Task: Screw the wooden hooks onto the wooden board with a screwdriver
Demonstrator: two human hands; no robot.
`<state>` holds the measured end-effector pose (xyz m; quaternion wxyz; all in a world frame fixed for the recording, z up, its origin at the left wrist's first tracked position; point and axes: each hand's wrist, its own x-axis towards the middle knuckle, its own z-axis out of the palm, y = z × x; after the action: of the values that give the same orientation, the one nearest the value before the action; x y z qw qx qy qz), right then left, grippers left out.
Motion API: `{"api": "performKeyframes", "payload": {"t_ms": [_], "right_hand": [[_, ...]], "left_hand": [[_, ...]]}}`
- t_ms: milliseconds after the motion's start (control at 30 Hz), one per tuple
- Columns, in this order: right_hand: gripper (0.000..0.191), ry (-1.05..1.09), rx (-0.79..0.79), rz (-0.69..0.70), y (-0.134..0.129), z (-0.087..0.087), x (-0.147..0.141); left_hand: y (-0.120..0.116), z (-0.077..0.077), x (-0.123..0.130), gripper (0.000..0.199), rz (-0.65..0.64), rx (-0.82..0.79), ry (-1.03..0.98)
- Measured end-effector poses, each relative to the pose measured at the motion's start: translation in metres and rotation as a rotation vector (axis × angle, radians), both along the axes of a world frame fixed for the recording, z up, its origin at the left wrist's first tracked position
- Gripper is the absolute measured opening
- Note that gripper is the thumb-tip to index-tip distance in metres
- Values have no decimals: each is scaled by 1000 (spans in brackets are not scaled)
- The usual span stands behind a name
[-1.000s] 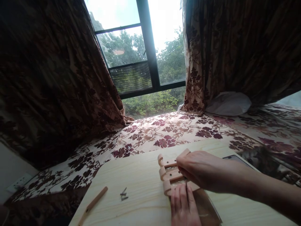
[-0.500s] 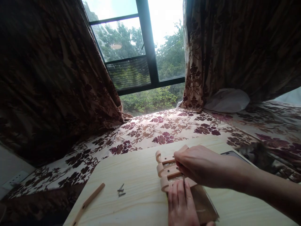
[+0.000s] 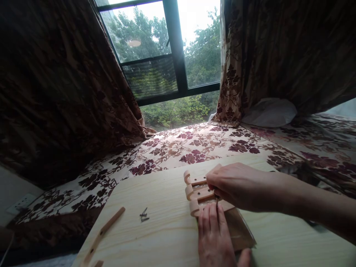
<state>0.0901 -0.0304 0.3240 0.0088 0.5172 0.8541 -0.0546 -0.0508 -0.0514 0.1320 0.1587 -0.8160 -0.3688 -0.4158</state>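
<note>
Several pale wooden strips with curled, hook-like ends (image 3: 205, 193) lie side by side across a brown panel (image 3: 240, 226); dark screw heads show in them. My right hand (image 3: 232, 185) is closed above the strips around a thin metal screwdriver (image 3: 217, 200); its shaft points down to the nearest strip, and its handle is hidden in my fist. My left hand (image 3: 214, 235) lies flat over the nearest strip and the panel, fingers stretched out close to the shaft, thumb out to the right.
Several loose screws (image 3: 144, 215) lie on the pale wooden tabletop (image 3: 164, 196). A narrow wooden strip with holes (image 3: 107, 228) rests farther left, with another piece's end (image 3: 98, 263) at the bottom edge. Behind are a floral cloth (image 3: 191, 144), a window and curtains.
The view has tilted down slightly, so the scene sits higher and more of the table's near side shows. Both hands keep their places on the strips.
</note>
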Motion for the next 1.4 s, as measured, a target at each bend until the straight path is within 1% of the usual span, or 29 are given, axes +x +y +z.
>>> {"api": "performKeyframes", "payload": {"t_ms": [67,167,233,300,433,533,633,700,800,833,933,1033,1233,1333,1400], "right_hand": [[8,4,4,-10,1,-5,2],[10,3,12,-26,1,-8,4],[11,-4,18,-36,0,-5,3],[8,-12,16,-35,-1,0,1],[7,-23,-5,18,-1,9,-5],[11,-35,-4,21,3,7,-5],[12,-43,16,-10,9,1,-3],[15,-50,32,-23,12,-1,-3],[18,-70,46,-33,14,1,-5],[17,-76,47,-28,14,3,-6],[14,-76,42,20,12,8,-8],[16,-67,30,60,11,10,-9],[14,-71,28,-4,10,6,-12],[18,-77,45,-33,10,5,-13],[17,-76,56,-24,10,6,-13]], "left_hand": [[1,-5,-1,100,-7,-25,29],[2,-13,0,107,4,-86,-3],[2,-17,1,108,7,-98,-10],[2,-18,1,108,11,-91,23],[2,-16,0,109,7,-87,29],[3,-18,-1,101,4,-100,-3],[9,-26,0,87,2,-50,2],[14,-32,4,70,5,6,-46],[22,-40,17,36,66,110,-242],[24,-42,22,30,95,146,-311],[30,-45,35,32,160,217,-439],[33,-47,40,33,158,247,-475],[35,-49,34,37,113,233,-464],[36,-48,34,37,121,239,-473],[37,-48,35,36,126,240,-480]]}}
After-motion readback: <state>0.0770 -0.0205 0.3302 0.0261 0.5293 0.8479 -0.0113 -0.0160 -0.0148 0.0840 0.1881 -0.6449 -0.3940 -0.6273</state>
